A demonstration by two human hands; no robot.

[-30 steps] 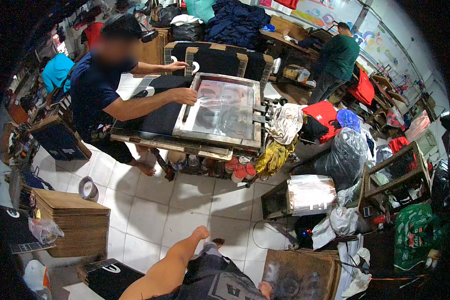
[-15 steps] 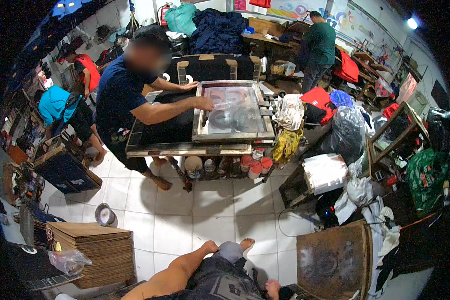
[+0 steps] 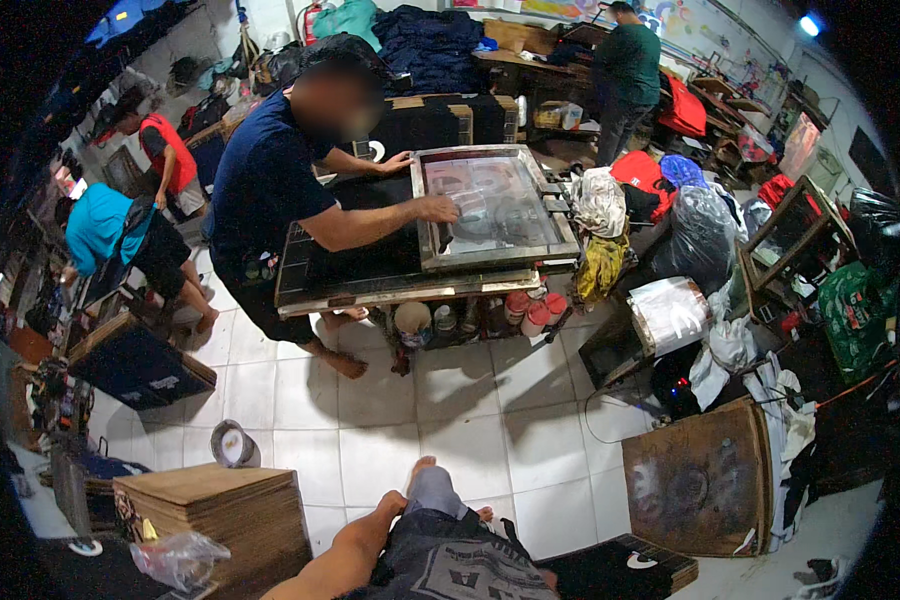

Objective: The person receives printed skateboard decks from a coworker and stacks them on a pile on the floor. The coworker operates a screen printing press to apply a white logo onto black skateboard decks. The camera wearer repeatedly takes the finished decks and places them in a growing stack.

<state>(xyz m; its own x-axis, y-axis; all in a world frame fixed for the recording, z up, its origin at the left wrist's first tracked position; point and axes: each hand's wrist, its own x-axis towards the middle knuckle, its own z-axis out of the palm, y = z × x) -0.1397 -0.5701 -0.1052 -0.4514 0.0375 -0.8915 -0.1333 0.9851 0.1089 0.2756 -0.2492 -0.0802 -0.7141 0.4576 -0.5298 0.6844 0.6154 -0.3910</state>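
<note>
The left hand [image 3: 395, 503] stays resting by the dark garment [image 3: 460, 565] on the lap. Its fingers are hidden, so one cannot tell their state. The right hand is out of view.

A: Classify the location.

B: A screen-printing workshop for garments. On the central table [image 3: 370, 285] a framed printing screen [image 3: 490, 205] lies over a dark platen, with ink pots [image 3: 530, 312] on the shelf beneath.

A: Supporting evidence?

B: Piled dark clothing [image 3: 440, 35] at the rear, stacked boards [image 3: 220, 510] on the tiled floor [image 3: 420, 420], and a spare screen frame [image 3: 790, 230] at right.
</note>
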